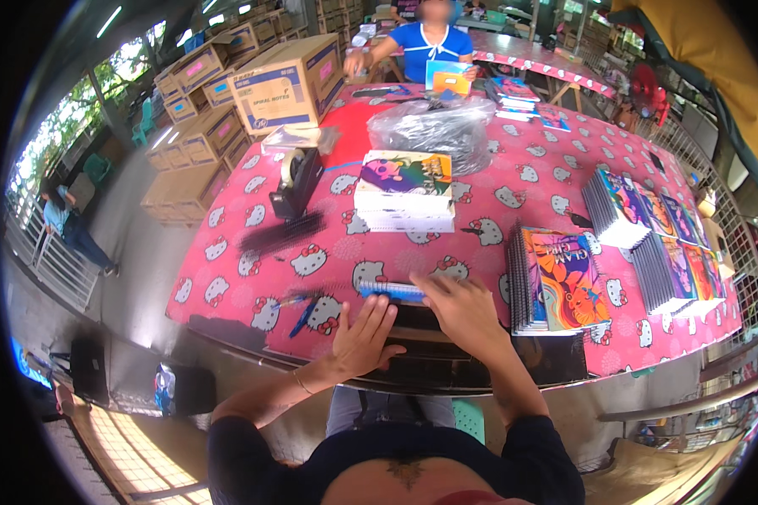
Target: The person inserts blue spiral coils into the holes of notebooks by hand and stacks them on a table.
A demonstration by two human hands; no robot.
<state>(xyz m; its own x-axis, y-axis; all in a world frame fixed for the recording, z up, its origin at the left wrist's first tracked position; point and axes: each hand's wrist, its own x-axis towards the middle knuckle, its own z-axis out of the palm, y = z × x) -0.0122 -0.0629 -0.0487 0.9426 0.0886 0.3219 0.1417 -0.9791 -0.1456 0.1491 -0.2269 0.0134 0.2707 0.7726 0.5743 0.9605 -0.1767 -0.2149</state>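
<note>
A blue spiral notebook [393,291] lies at the table's near edge, its white coil along the top and its right end covered by my hand. Stretched fingers of my left hand [364,338] rest against its near side, thumb spread away. My right hand [463,316] is closed about the right end; its thumb is partly hidden. Beyond them is a stack of notebooks [404,192] with a colourful illustrated top cover. To the right of my right hand stands a thick bundle of black-coiled notebooks [560,282].
A black tape dispenser [296,181], loose black coils [282,232] and pens [303,316] lie left. Clear plastic wrap [434,133] sits farther back. More notebook stacks [669,273] stand right. Across the pink table [488,198], a co-worker [434,46] holds booklets; cartons [286,84] are piled back left.
</note>
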